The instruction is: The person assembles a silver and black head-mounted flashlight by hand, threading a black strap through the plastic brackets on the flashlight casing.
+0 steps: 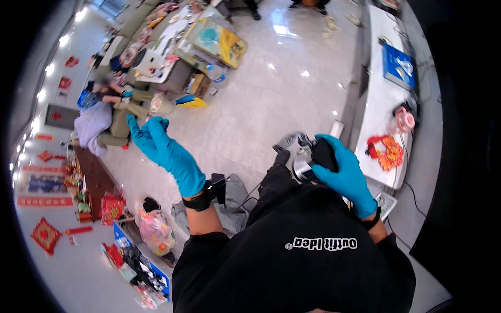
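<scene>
My left hand (166, 154), in a teal glove, is raised over the floor at the left. Its index finger stretches out and the others are partly bent, with nothing visible between them. At the right, close to my body, my right hand (344, 175) wears a matching glove. Its fingers wrap round a rounded black object (324, 153). A shiny silver, round-edged part (301, 168) shows beside that object; whether the two are joined I cannot tell. My black-clad leg (276, 180) is just left of it.
A long white cabinet (373, 112) on the right bears a blue box (398, 68), a pink cup (404, 120) and red decorations (386, 152). Cables trail beside it. Another person (102, 122) bends near a white bucket (160, 105). A bag (154, 229) stands lower left.
</scene>
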Demonstrator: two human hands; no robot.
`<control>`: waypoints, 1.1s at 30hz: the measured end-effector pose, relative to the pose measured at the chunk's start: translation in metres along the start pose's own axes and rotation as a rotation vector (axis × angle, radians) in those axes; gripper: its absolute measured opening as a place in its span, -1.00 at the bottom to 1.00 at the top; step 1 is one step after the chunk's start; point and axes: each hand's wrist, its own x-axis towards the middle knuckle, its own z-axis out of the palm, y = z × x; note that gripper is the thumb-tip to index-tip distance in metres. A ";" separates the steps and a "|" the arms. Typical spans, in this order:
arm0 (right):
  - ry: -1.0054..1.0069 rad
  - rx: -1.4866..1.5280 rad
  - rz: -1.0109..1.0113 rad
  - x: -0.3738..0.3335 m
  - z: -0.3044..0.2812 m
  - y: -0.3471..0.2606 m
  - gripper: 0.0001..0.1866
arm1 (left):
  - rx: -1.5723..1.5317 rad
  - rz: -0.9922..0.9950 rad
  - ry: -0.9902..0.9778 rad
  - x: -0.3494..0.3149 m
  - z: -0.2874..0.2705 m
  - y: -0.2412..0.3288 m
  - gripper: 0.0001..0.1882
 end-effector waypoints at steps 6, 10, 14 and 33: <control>0.004 0.146 0.063 -0.001 -0.015 -0.012 -0.34 | -0.023 -0.221 -0.784 -0.067 0.035 -0.012 -0.81; 0.020 0.036 -0.031 -0.002 -0.023 -0.012 -0.28 | -0.172 -0.070 -1.319 -0.082 0.086 0.005 -0.61; 0.106 -0.066 -0.039 -0.003 -0.027 -0.017 -0.27 | -0.087 0.002 -1.592 -0.086 0.112 0.000 -0.61; 0.256 0.444 0.118 0.030 0.020 -0.026 -0.45 | -0.430 0.231 -1.788 -0.023 0.173 -0.053 -0.67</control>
